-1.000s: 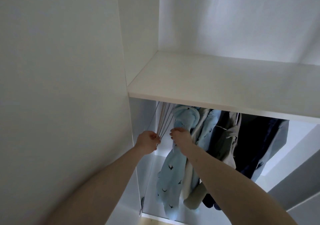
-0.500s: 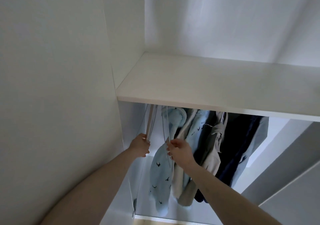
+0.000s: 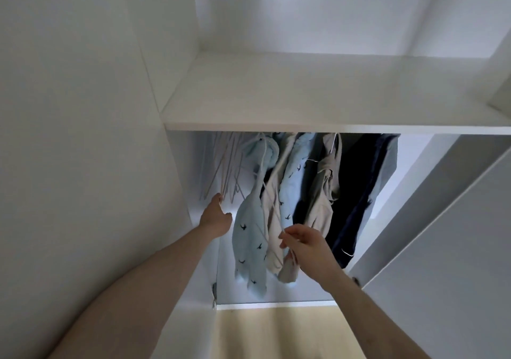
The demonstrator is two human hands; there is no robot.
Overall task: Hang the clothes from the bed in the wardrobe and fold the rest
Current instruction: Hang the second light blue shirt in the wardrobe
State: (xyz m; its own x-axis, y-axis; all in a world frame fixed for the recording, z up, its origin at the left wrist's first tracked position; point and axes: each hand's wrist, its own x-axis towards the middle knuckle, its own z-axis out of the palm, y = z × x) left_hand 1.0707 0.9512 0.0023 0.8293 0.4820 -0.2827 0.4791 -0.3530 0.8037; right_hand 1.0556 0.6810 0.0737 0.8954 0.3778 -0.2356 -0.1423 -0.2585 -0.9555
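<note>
The right hand (image 3: pixel 305 244) reaches into the open wardrobe with its fingers curled, thumb and forefinger pinching the thin white wire of an empty hanger (image 3: pixel 272 206) that slants up from the hand toward the rail, its top hidden under the shelf. Just behind this hand hang the clothes: a pale blue garment printed with small dark birds (image 3: pixel 250 237) nearest the left, a beige garment (image 3: pixel 272 250) touching it on its right and partly behind the hand, then a second pale blue bird-print piece (image 3: pixel 294 176), a tan-grey top on a wire hanger (image 3: pixel 325 184), and dark navy clothing (image 3: pixel 356 192) at the far right, all pressed close together. The left hand (image 3: pixel 215 217) is raised at the left side of the wardrobe, its fingertips touching the lower ends of a bunch of thin pale empty hangers (image 3: pixel 224 165) that hang tilted beside the side wall; whether it grips one or only rests against them cannot be told. Above everything runs a flat white shelf (image 3: pixel 276 101), which hides the rail. A white wardrobe door (image 3: pixel 442 234) stands open at the right, and a strip of light wooden floor (image 3: pixel 276 331) shows below the wardrobe's base.
</note>
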